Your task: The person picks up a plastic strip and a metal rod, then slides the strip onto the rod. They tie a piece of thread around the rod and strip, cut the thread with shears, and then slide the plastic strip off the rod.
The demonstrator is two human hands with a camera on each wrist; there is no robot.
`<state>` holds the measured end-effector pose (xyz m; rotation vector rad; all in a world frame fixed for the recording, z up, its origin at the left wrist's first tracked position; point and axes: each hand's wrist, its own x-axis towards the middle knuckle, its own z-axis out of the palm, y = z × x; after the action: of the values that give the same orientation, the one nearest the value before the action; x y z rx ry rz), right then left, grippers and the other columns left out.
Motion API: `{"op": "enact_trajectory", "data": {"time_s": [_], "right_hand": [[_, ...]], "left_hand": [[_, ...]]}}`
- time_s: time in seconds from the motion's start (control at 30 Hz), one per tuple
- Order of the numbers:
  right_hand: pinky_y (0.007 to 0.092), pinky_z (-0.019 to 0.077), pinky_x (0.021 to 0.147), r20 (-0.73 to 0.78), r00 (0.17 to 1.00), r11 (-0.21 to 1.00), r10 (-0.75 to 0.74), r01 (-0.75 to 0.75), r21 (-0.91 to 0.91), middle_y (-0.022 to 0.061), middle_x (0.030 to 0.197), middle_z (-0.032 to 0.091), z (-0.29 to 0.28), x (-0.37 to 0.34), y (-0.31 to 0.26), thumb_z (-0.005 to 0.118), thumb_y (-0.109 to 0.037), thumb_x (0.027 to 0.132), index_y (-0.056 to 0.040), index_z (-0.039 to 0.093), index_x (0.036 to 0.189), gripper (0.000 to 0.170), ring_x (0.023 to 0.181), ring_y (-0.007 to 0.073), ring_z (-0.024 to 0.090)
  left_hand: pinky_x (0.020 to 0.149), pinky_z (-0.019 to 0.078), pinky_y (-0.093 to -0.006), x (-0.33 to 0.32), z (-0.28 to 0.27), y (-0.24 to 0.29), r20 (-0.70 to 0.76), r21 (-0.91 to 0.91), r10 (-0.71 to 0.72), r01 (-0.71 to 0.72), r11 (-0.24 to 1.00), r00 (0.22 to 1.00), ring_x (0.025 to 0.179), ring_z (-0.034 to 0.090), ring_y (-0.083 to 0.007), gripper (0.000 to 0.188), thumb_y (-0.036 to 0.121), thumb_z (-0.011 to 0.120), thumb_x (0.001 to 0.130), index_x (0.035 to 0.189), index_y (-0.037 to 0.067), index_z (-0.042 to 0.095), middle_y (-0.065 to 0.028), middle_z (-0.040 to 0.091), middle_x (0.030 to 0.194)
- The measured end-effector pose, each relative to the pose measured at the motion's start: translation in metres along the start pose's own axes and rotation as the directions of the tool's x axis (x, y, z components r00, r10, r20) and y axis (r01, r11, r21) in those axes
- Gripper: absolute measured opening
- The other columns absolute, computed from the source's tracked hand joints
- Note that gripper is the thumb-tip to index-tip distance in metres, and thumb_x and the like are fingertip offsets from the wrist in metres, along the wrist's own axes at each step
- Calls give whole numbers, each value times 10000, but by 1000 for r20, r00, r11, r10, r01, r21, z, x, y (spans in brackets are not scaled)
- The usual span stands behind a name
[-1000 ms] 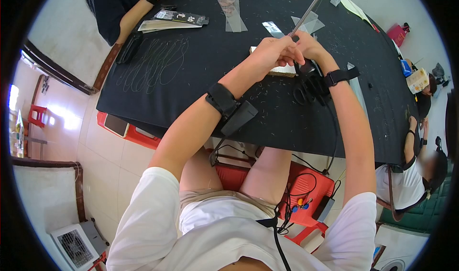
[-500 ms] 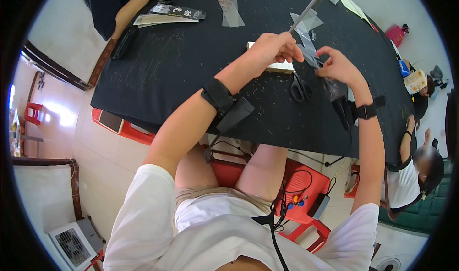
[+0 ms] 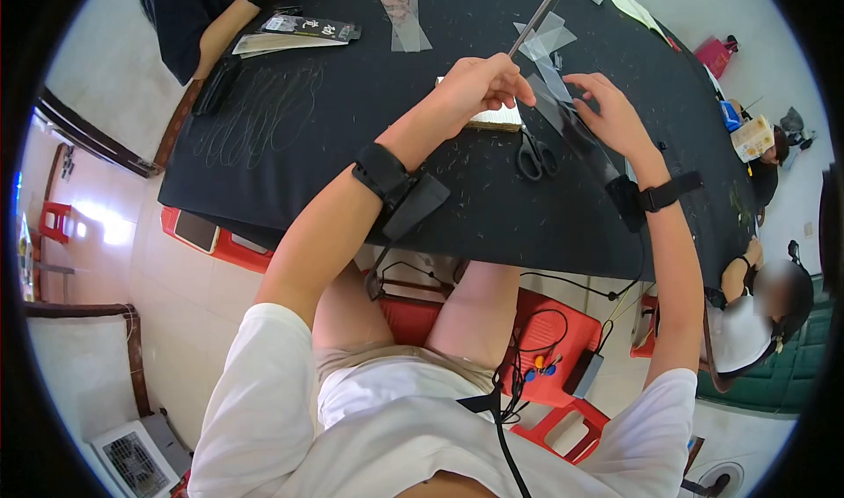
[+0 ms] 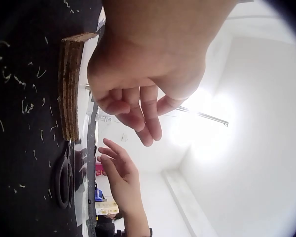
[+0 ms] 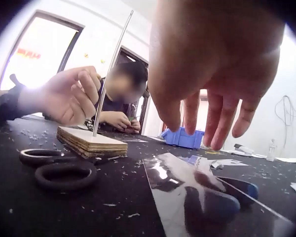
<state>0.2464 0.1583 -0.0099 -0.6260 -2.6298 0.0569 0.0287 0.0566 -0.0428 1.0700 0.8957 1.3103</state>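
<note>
A thin metal rod (image 5: 113, 64) stands upright on a white-topped wooden block (image 5: 99, 146). My left hand (image 3: 483, 87) is right beside the rod above the block, fingers bent loosely. In the left wrist view its fingers (image 4: 150, 126) show gaps; I cannot tell whether it pinches the rod or a fine thread. My right hand (image 3: 611, 118) is raised to the right, fingers relaxed, holding nothing. Below it lies a clear plastic film (image 5: 165, 197), with two blue rounded shapes showing there. Black-handled scissors (image 3: 534, 158) lie beside the block.
Clear film pieces (image 3: 406, 23) and a printed packet (image 3: 308, 29) lie on the black-covered table. Thin looped strands (image 3: 264, 111) are at the left; short clippings are scattered around. A blue bin (image 5: 184, 138) stands farther back. Other people sit at the table.
My right hand has moved right, away from my left hand and the rod, and its fingers have loosened over the film. The scissors have come into clearer view. My left hand keeps its pose.
</note>
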Motion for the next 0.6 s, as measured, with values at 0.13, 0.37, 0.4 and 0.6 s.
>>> {"op": "enact_trajectory", "data": {"time_s": [0.13,0.37,0.4,0.6], "right_hand": [[303,453,676,124,938,945,325,-326,-10,92,884,568,14,13,-1,587,-321,808,-95,598,1014,307,787,223,571],[297,444,608,216,897,922,385,-384,-51,63,714,573,30,34,7,657,-256,734,-67,631,825,211,673,182,562],[279,436,576,213,877,894,431,-446,29,49,653,568,27,35,9,659,-216,730,-50,625,780,178,624,157,553],[193,359,469,254,772,611,582,-622,490,26,605,573,-38,40,-9,579,-143,800,-57,580,859,104,485,45,477]], "left_hand": [[683,392,-243,1,1,0,10,-13,-17,17,1000,1000,693,456,-121,356,277,422,836,770,-13,618,-121,618,777],[672,395,-233,0,0,1,7,-49,-33,33,998,999,671,462,-119,350,266,425,832,764,-13,624,-119,621,766],[672,395,-233,0,0,2,6,-48,-28,28,998,1000,671,462,-119,350,266,425,832,764,-13,624,-119,621,766],[653,389,-230,-1,0,1,13,-58,-37,38,998,999,668,465,-118,352,266,436,820,754,-22,628,-115,620,765]]}}
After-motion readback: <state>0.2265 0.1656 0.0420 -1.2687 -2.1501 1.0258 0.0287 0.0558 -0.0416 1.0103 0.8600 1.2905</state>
